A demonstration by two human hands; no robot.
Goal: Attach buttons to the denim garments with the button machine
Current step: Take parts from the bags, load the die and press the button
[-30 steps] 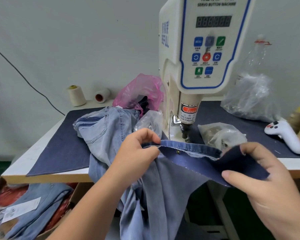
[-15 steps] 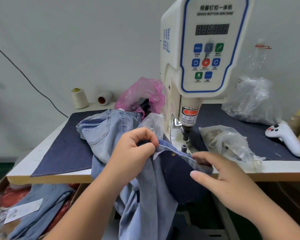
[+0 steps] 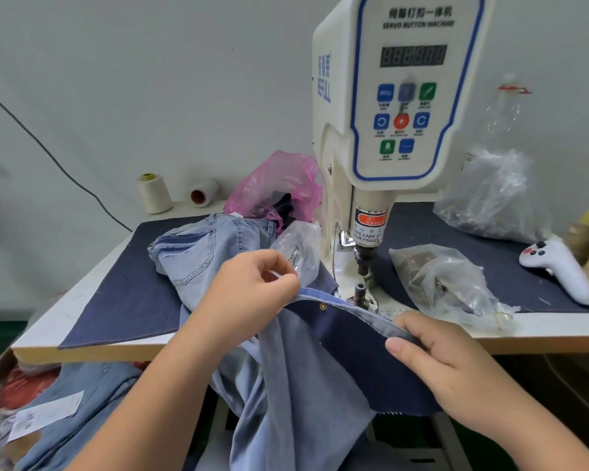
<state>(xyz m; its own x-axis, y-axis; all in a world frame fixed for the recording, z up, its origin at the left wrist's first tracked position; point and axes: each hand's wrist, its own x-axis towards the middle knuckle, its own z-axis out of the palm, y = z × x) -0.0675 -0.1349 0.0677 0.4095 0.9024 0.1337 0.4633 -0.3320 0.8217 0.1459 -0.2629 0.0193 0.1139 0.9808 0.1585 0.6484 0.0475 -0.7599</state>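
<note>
My left hand (image 3: pixel 252 294) and right hand (image 3: pixel 436 355) each pinching the light-blue denim garment's waistband (image 3: pixel 354 309), stretched just before the white servo button machine (image 3: pixel 398 113), brass stud (image 3: pixel 323 305) between my hands

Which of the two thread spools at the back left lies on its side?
The smaller white spool with the reddish core facing the camera; the cream cone left of it stands upright.

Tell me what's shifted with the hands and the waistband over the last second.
The right hand came in from the far right and now grips the waistband close beside the machine's lower die, so the band sits nearer the press. The left hand kept its pinch on the band's other end. The brass rivet, bags and spools stayed put.
</note>
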